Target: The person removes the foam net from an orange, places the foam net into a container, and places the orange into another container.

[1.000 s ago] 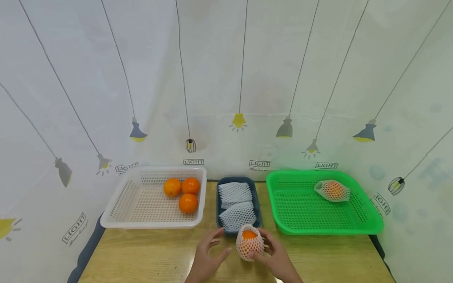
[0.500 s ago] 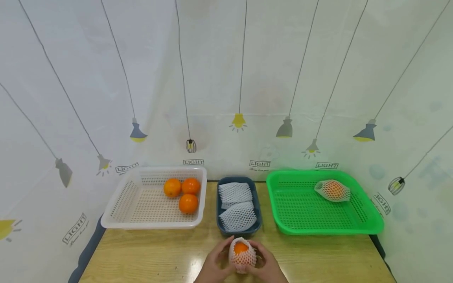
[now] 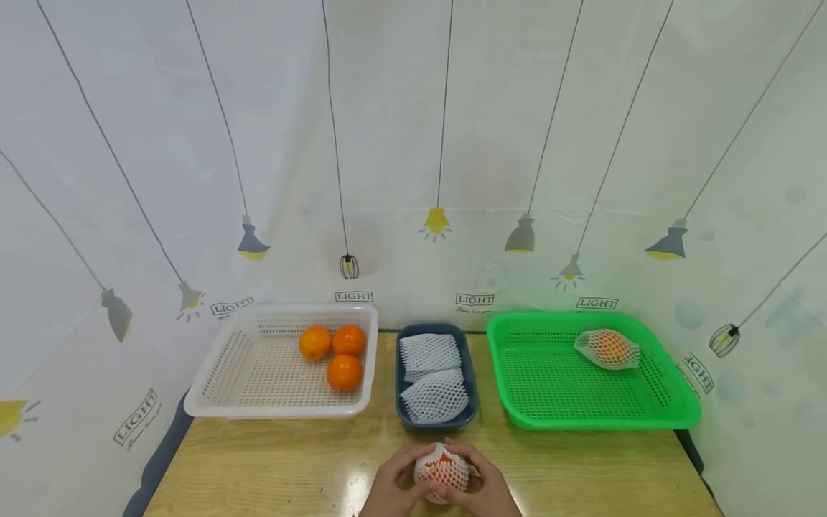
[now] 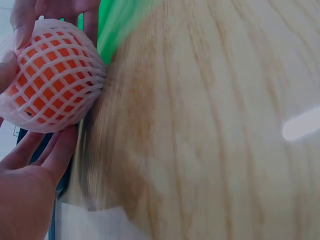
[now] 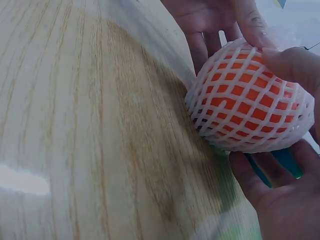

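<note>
An orange in a white foam net sleeve (image 3: 442, 475) sits between both hands at the table's near side. My left hand (image 3: 395, 482) grips it from the left, thumb at the front and fingers curled behind. From the right, my right hand (image 3: 489, 485) grips the same sleeved orange. In the left wrist view the net (image 4: 55, 80) wraps the fruit closely and gathers at one end. The right wrist view shows both thumbs pressed near each other on the net (image 5: 245, 100), with fingers under and beside it.
Beyond the hands, a dark blue tray (image 3: 403, 420) holds two flat foam net sleeves (image 3: 434, 396). At left a white basket (image 3: 278, 411) bears three bare oranges (image 3: 344, 372). A green basket (image 3: 601, 422) at right contains another sleeved orange (image 3: 609, 348). A wooden table (image 3: 291, 459) supports everything.
The sleeved orange has moved nearer and slightly left. My left hand has come in to grip it alongside the right. The net's top opening has narrowed over the fruit.
</note>
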{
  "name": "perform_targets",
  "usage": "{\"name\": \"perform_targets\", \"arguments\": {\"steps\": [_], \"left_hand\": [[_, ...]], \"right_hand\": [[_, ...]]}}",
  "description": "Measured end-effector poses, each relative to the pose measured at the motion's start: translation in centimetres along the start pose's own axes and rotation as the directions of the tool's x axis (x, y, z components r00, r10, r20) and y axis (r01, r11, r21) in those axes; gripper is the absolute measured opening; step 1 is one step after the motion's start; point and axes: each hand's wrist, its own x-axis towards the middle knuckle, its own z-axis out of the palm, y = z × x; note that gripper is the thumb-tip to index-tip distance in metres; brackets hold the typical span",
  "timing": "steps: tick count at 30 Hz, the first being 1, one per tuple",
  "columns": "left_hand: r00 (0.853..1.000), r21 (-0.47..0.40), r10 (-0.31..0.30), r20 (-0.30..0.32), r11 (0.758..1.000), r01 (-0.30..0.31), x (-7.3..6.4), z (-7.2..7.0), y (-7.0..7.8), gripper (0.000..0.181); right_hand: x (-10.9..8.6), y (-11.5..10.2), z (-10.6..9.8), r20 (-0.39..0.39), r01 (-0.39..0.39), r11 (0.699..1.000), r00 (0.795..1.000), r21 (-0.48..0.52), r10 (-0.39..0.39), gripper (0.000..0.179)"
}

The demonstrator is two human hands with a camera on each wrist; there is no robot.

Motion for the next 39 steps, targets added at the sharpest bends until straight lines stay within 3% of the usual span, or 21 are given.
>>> {"name": "perform_targets", "arguments": {"steps": [6, 15, 18, 21, 25, 28, 33, 38, 39], "left_hand": [[0.999, -0.006, 0.041, -0.033, 0.999, -0.041, 0.0, 0.0, 0.2, 0.051], [0.995, -0.009, -0.006, -0.103, 1.000, 0.005, 0.1, -0.1, 0.0, 0.044], [0.992, 0.006, -0.017, -0.125, 1.000, 0.018, 0.0, -0.1, 0.0, 0.040], [0.989, 0.036, -0.017, -0.148, 0.999, 0.022, 0.0, 0.0, 0.3, 0.034], [0.985, 0.066, -0.025, -0.169, 0.997, 0.036, 0.1, 0.1, 0.7, 0.028], [0.985, 0.069, -0.034, -0.169, 0.997, 0.046, 0.1, 0.1, 0.8, 0.027], [0.991, 0.084, 0.027, -0.128, 0.996, -0.017, 0.2, 0.0, 0.5, 0.032], [0.995, 0.125, 0.072, -0.073, 0.990, -0.063, 0.2, -0.2, 0.0, 0.043], [0.998, 0.096, 0.043, -0.054, 0.995, -0.038, 0.2, -0.2, -0.1, 0.046]], "right_hand": [[0.0, 0.1, 0.1, -0.052, 0.094, 0.996, 0.994, -0.004, -0.094, 0.047], [-0.2, -0.5, 0.5, -0.192, 0.035, 0.999, 0.981, -0.037, -0.042, 0.034], [-0.2, -0.6, 0.6, -0.230, 0.061, 0.995, 0.970, -0.080, -0.078, 0.025], [-0.1, -0.4, 0.7, -0.249, 0.173, 0.974, 0.947, -0.145, -0.205, 0.022], [0.1, -0.2, 0.8, -0.261, 0.322, 0.911, 0.885, -0.259, -0.386, 0.027], [0.1, -0.2, 0.7, -0.259, 0.342, 0.890, 0.869, -0.303, -0.422, 0.028], [-0.2, -0.1, -0.1, -0.142, 0.324, 0.884, 0.911, -0.337, -0.388, 0.042], [-0.1, 0.6, -1.1, 0.059, 0.274, 0.919, 0.961, -0.282, -0.269, 0.069], [-0.1, 0.8, -1.3, 0.089, 0.264, 0.926, 0.964, -0.270, -0.250, 0.070]]}}
